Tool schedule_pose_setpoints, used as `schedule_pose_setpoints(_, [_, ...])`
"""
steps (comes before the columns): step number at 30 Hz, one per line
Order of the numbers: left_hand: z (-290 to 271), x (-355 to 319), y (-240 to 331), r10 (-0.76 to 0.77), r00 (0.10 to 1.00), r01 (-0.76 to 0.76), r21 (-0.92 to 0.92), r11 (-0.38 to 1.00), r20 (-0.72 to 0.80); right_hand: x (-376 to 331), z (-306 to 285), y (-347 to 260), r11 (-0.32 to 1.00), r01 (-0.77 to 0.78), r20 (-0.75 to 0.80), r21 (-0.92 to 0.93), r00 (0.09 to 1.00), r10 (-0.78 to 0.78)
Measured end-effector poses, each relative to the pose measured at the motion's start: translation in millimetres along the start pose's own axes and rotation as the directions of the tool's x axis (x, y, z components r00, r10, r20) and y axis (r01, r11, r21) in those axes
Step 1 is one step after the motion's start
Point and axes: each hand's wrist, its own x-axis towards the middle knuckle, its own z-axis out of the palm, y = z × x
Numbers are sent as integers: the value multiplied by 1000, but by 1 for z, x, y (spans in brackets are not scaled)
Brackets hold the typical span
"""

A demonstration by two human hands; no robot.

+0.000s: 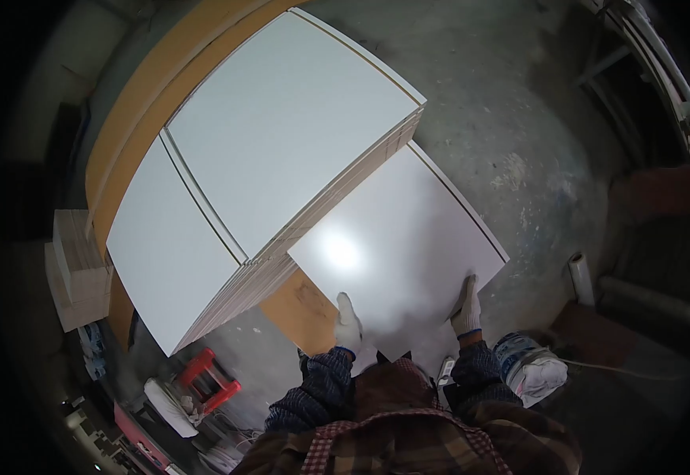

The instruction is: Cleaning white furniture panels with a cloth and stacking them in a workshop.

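Two hands on: left grip (348, 324), right grip (467, 310) grasping glossy white panel (412, 226) by near edges. Panel just beside white panel stack (297, 134), contact unclear. Danger: smooth surface could slip through gloves (466, 321); careless swing could chip corner against stack.

The gloved left grip (348, 326) and right grip (466, 313) hold a glossy panel (404, 237) beside stacked white boards (297, 119).

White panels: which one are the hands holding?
The panel with bright glare, between the left hand and right hand; the other panels lie in stacks, untouched.
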Motion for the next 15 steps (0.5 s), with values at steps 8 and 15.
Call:
schedule_pose_setpoints(8, [-16,25,-23,201,972,-144,372,917,-120,-19,-2,-8,990,-16,108,-141,994,32])
schedule_pose_setpoints(15, [-64,2,-6,35,999,-35,-63,997,0,-30,2,-2,999,27,202,-41,979,-18])
